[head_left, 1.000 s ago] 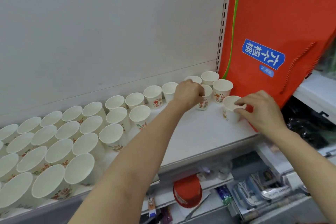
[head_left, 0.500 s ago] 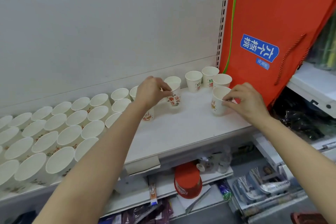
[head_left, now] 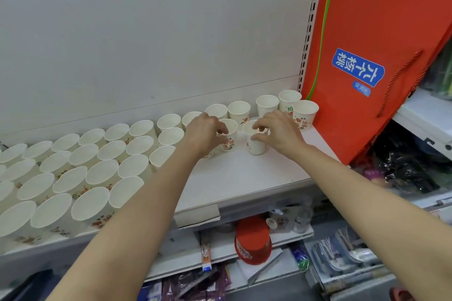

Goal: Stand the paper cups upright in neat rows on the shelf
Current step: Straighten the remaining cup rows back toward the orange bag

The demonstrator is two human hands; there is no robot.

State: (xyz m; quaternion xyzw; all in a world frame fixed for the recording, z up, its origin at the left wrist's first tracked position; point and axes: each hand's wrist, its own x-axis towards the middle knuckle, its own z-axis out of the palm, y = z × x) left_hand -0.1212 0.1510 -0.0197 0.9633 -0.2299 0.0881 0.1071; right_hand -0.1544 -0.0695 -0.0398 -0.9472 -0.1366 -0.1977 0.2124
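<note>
Several white paper cups with red print stand upright in rows on the white shelf (head_left: 244, 178), filling its left half (head_left: 102, 171) and a back row. My left hand (head_left: 205, 129) grips the rim of one upright cup (head_left: 230, 142) near the shelf's middle. My right hand (head_left: 278, 129) pinches the rim of another upright cup (head_left: 255, 146) just to its right. The two held cups stand side by side, a small gap between them. Three more cups (head_left: 304, 112) stand at the back right corner.
A red bag (head_left: 367, 32) with a blue label hangs against the shelf's right end. Bare shelf surface lies in front of the held cups. Below, a lower shelf holds a red cap (head_left: 253, 242) and packaged goods (head_left: 342, 259). The white back panel (head_left: 146, 44) rises behind the cups.
My right hand has slid its cup leftward, next to the cup in my left hand. My left hand stays on its cup near the second row's end.
</note>
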